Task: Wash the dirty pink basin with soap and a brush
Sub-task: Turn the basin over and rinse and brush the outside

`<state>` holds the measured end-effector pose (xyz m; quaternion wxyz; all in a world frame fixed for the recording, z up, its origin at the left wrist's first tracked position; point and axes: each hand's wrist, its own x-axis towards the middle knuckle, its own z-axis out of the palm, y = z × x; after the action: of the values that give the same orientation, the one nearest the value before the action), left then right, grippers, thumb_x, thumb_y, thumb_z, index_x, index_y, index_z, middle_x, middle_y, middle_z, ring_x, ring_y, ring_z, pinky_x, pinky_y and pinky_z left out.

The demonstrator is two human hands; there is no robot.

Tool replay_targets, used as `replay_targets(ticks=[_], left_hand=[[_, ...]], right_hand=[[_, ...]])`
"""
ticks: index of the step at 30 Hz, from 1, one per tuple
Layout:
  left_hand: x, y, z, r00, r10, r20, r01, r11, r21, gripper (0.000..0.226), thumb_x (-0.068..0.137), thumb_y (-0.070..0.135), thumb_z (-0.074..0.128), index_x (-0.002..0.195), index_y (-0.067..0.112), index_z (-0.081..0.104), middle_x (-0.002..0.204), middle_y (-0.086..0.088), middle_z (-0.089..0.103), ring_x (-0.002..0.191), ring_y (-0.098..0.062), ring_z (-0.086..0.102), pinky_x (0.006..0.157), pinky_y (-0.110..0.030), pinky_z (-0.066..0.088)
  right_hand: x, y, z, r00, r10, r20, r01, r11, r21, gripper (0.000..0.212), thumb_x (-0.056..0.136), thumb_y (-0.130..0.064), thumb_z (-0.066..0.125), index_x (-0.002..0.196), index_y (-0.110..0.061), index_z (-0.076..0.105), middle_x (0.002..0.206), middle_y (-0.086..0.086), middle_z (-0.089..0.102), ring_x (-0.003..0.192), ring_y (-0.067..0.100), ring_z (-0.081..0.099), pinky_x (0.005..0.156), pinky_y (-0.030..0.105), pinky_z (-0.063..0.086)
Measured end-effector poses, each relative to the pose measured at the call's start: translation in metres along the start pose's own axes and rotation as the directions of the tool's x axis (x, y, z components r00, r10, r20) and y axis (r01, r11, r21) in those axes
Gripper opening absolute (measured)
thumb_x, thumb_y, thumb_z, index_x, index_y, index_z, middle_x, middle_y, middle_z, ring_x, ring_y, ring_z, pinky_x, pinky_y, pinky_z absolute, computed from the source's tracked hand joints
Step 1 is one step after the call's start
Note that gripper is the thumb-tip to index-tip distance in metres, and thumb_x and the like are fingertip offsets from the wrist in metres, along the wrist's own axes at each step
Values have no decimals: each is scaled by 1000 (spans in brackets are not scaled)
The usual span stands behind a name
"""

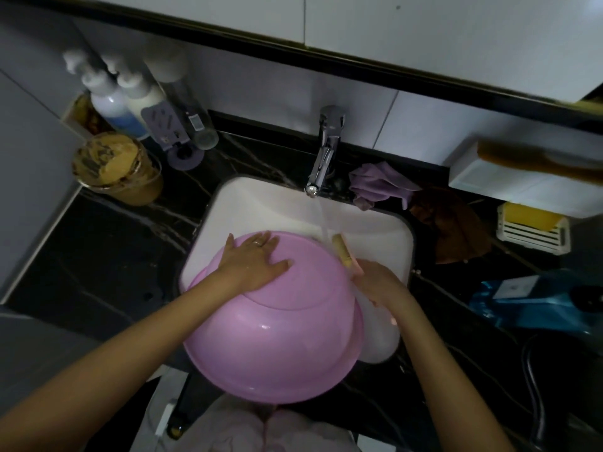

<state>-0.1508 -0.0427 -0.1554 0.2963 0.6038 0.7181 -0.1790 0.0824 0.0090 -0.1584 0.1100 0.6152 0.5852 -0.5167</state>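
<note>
Pink basin (274,337): sits turned bottom-up over the near half of the sink, rim down and reaching past the front edge, base and outer wall facing up. Probably placed so to offer the outside for scrubbing and to drain straight below.

White sink (261,203): takes the runoff and seems to prop the far rim.

Left hand (257,259): lies flat on the raised base, fingers straight and spread, grasping nothing, only pressing down. Most likely steadies the slick plastic against the push of the scrubbing.

Right hand (378,285): waits just beside the right flank, fingers wrapped round the pink handle of the brush.

Tap (326,151): runs, sending a stream (321,216) down just past the far right edge.

Brush (342,252): points its pale head up into that stream, apparently for wetting or rinsing; touching the rim or merely beside it, cannot tell.

Yellow soap bar (528,220): rests in a white slatted dish well off to the right, apart from both hands.
</note>
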Motion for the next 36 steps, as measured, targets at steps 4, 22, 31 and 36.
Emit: replay_targets(ticks=[4, 22, 31, 36], left_hand=[[0, 0, -3, 999, -6, 37, 5, 1000, 7, 75, 90, 68, 23, 151, 28, 6, 159, 6, 0, 146, -11, 3, 115, -51, -3], [-39, -14, 6, 941, -151, -304, 125, 987, -102, 71, 95, 58, 22, 151, 26, -7, 159, 1, -12, 146, -13, -7, 115, -45, -8], [-47, -17, 16, 926, -145, -348, 119, 988, -97, 71, 94, 58, 23, 152, 23, -1, 159, -5, -6, 146, -19, -5, 115, -47, -7], [-39, -12, 13, 932, -54, -357, 32, 997, -68, 88, 75, 63, 4, 152, 18, 9, 159, -10, 2, 147, -22, 0, 115, -44, -6]], right_hand=[[-5, 32, 29, 985, 161, -69, -162, 987, -17, 34, 96, -30, 41, 97, -1, 58, 82, 12, 61, 76, 29, 63, 63, 26, 43], [39, 28, 40, 934, 85, -348, 15, 961, 276, 4, 88, -8, 49, 90, -10, 50, 86, 7, 55, 81, 23, 53, 68, 27, 38], [49, 34, 39, 946, 142, -290, 44, 832, 553, 26, 90, -15, 58, 67, -17, 45, 65, 2, 49, 57, 16, 44, 48, 24, 35], [48, 39, 41, 949, 143, -281, 53, 806, 589, 20, 84, -11, 60, 69, -15, 48, 67, 3, 52, 63, 19, 48, 54, 26, 39]])
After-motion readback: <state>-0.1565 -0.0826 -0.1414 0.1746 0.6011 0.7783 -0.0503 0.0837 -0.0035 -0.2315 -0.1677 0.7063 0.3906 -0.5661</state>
